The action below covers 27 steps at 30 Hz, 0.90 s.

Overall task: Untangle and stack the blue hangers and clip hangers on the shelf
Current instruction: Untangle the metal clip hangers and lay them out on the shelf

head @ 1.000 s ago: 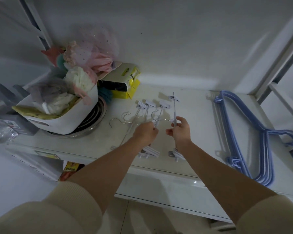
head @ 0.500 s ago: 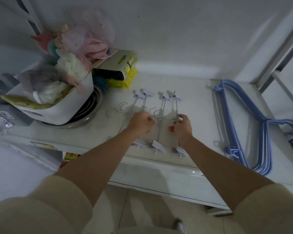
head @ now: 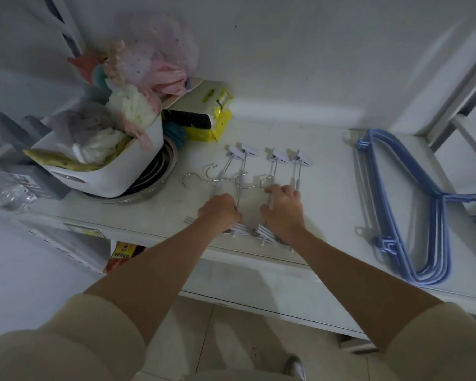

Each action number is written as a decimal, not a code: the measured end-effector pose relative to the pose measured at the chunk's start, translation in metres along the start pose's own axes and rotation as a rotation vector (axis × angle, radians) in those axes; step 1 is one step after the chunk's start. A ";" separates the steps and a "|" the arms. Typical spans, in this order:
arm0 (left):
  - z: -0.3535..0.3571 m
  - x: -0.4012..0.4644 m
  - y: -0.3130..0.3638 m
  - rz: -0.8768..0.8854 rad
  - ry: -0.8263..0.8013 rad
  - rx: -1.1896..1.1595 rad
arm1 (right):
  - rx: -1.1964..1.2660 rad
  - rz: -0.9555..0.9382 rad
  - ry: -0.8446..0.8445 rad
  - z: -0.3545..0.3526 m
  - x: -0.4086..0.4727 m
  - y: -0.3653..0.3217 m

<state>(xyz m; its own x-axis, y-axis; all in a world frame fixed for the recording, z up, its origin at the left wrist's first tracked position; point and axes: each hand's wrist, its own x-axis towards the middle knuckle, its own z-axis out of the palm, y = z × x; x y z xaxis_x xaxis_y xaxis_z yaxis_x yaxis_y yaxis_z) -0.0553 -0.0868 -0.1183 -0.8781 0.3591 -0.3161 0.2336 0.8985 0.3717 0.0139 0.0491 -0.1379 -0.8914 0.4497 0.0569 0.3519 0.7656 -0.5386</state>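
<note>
On the white shelf point(head: 327, 188), near its front middle, a row of white-clipped metal clip hangers point(head: 270, 171) is laid flat, hooks pointing left. The left hand point(head: 221, 213) is closed in a fist on the wire rods; the right hand point(head: 282, 211) is curled over the neighbouring rods, its fingers point(head: 272, 190) pressed on them. Well apart, at the right end, a stack of blue plastic hangers point(head: 412, 210) is nested. At the left, a white tub of cloths point(head: 116, 155) is set on a metal basin point(head: 160, 177).
</note>
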 end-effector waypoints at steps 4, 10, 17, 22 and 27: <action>0.000 -0.002 -0.003 0.051 0.025 -0.028 | 0.017 0.066 -0.196 0.002 0.000 -0.004; -0.003 -0.011 -0.017 0.090 0.074 -0.048 | 0.096 0.080 -0.228 0.000 0.003 -0.013; 0.003 -0.022 -0.024 0.105 0.160 0.059 | 0.135 0.032 -0.135 -0.001 -0.002 -0.014; 0.009 -0.024 -0.022 0.102 0.172 0.077 | 0.083 0.027 -0.118 -0.001 0.000 -0.016; 0.013 -0.021 -0.025 0.101 0.156 0.065 | 0.002 0.043 -0.141 0.001 -0.001 -0.012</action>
<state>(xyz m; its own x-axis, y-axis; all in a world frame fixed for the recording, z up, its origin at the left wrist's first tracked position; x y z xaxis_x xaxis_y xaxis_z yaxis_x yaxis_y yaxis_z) -0.0369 -0.1140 -0.1326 -0.9017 0.4094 -0.1389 0.3460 0.8761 0.3356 0.0102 0.0390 -0.1326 -0.9068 0.4130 -0.0847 0.3902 0.7461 -0.5394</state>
